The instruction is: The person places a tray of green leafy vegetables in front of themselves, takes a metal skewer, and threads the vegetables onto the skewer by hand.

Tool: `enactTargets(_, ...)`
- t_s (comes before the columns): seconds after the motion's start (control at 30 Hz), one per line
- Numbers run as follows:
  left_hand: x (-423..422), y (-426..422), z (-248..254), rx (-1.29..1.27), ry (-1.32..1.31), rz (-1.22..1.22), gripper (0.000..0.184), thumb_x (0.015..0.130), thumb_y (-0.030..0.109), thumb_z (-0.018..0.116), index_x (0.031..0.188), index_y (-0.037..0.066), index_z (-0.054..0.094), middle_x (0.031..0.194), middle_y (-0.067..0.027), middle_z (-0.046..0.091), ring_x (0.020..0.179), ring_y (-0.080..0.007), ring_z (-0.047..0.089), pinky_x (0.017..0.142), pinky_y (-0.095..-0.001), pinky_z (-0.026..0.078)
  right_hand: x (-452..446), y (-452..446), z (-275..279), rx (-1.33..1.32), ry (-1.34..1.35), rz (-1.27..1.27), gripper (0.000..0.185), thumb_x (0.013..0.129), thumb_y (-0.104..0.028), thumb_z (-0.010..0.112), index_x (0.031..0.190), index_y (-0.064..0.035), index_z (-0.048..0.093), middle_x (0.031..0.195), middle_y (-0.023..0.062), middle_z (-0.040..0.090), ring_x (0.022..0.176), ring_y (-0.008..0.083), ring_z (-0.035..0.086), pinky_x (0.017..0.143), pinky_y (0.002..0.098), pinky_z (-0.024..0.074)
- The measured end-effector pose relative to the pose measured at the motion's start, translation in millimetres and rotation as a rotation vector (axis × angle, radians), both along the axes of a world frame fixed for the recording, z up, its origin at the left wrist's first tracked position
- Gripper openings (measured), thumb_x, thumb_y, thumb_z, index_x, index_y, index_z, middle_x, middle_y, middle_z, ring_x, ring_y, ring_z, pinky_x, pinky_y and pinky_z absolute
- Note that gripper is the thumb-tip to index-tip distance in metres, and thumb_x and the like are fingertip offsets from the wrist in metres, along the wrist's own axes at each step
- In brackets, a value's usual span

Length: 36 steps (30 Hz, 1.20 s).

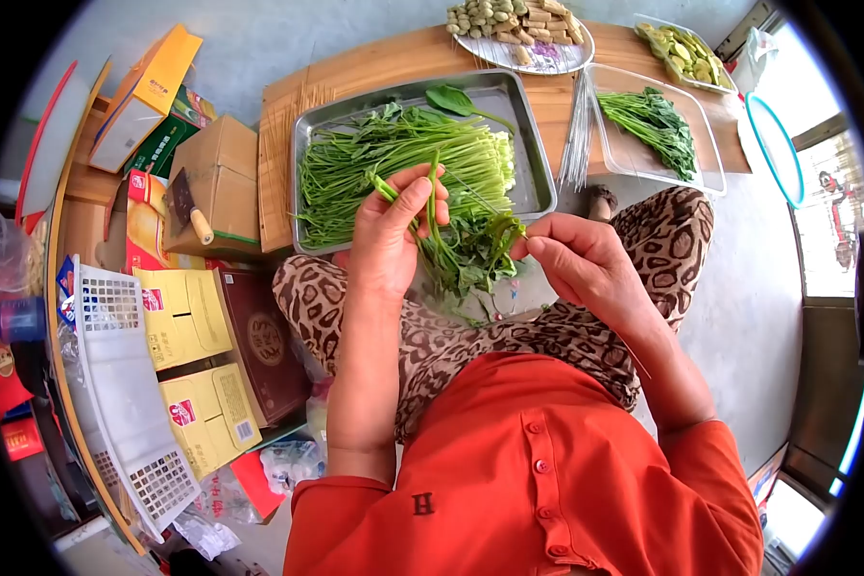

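Observation:
My left hand (398,219) is closed around a small bunch of leafy green stems (440,252), whose leaves hang down over my lap. A thin skewer (472,195) slants across these greens toward my right hand (586,257). The fingers of that hand are pinched together at the leafy end, and a thin skewer tip shows beyond the wrist. Just past my hands is a metal tray (538,154) piled with long-stemmed greens (394,158). One broad leaf (451,99) lies at its back. A bundle of thin skewers (578,130) rests to its right.
A clear plastic tub (710,144) holds more greens (651,125). Behind are a plate (586,60) of food pieces and a container of sliced vegetables (684,53) on the wooden table (278,163). Cardboard boxes (219,178) and a cleaver (192,206) are at left.

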State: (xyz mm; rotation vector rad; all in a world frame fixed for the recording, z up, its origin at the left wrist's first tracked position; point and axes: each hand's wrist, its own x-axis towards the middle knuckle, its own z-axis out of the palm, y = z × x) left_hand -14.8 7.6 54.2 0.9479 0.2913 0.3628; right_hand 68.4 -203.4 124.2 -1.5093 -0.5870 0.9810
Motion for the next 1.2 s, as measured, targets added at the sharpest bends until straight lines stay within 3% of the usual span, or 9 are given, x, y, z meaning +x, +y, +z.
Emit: enactTargets(1.2,-1.9,-12.6,6.0,0.118,0.023,0.104,0.020,0.084,0.020,0.069,0.099,0.007,0.066,0.087,0.0001,0.065,0.073,-0.0085,0.057,0.057,-0.0212,0.032,-2.5,-5.3,-4.5,-0.050,-0.027,-0.003,0.020,0.096,-0.018,0.052,0.093,-0.0019,0.064,0.060,-0.0094,0.041,0.052,0.0002,0.033,0.045,0.0190,0.0266)
